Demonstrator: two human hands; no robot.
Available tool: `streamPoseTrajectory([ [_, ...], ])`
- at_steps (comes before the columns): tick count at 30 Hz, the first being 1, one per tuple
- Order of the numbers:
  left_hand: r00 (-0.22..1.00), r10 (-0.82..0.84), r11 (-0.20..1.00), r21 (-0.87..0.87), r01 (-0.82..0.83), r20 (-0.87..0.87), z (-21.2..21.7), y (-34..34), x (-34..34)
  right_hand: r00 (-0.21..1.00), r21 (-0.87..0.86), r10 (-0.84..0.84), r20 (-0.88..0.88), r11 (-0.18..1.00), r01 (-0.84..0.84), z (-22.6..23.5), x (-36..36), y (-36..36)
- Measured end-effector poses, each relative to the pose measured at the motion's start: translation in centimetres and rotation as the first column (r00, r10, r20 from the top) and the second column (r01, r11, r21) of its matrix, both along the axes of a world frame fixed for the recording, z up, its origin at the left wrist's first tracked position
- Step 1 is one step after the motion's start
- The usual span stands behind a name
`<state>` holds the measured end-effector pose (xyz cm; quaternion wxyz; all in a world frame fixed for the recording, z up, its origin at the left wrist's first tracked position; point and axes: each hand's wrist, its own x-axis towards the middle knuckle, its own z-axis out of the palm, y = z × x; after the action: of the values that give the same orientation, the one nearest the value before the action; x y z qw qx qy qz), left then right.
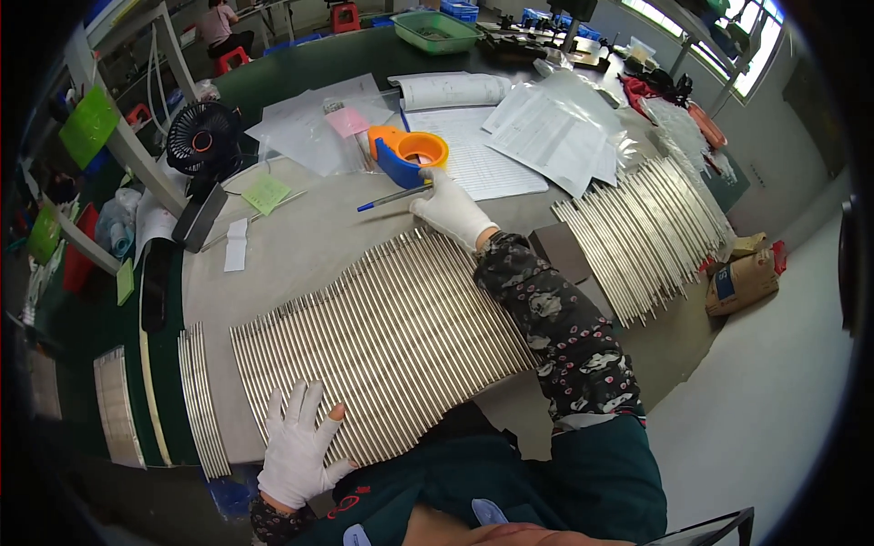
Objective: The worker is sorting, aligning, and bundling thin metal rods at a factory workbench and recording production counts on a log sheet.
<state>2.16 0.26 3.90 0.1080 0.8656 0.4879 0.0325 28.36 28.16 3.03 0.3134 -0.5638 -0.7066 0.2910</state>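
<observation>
A wide row of thin silvery metal rods (373,337) lies side by side on the worktable in front of me. My left hand (299,450), in a white glove with the thumb and a fingertip bare, rests with spread fingers on the near left edge of the row. Beyond the far edge of the rods, my right hand (451,211), also gloved in white, is closed on a pen (393,197) with its blue end pointing left. Just past that hand stands an orange and blue tape dispenser (401,156).
Another row of rods (646,237) lies to the right beside a dark block (559,253). A few rods (202,400) sit at the left. Behind are a ruled notebook (482,150), loose papers (560,127), a black fan (202,136) and a green tray (435,33).
</observation>
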Motion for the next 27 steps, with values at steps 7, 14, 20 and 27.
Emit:
streamPoseTrajectory([
  [7,0.999,0.026,0.998,-0.063,-0.025,0.024,1.4,1.3,1.1,0.979,-0.034,0.143,0.144,0.99,-0.14,2.2,2.6,-1.6],
  [14,0.999,-0.028,0.99,-0.134,0.033,0.037,2.5,1.5,0.2,0.855,0.171,0.165,0.492,0.944,-0.281,4.2,6.2,-7.8],
  [20,0.975,-0.21,0.978,0.035,0.207,0.08,3.3,8.2,0.9,0.744,0.298,0.267,0.612,0.793,-0.531,-0.4,8.7,-9.4],
  [27,0.992,-0.105,0.965,0.249,0.084,0.076,-2.7,17.0,7.2,0.72,0.312,0.158,0.676,0.823,-0.474,-1.6,5.0,-6.0],
])
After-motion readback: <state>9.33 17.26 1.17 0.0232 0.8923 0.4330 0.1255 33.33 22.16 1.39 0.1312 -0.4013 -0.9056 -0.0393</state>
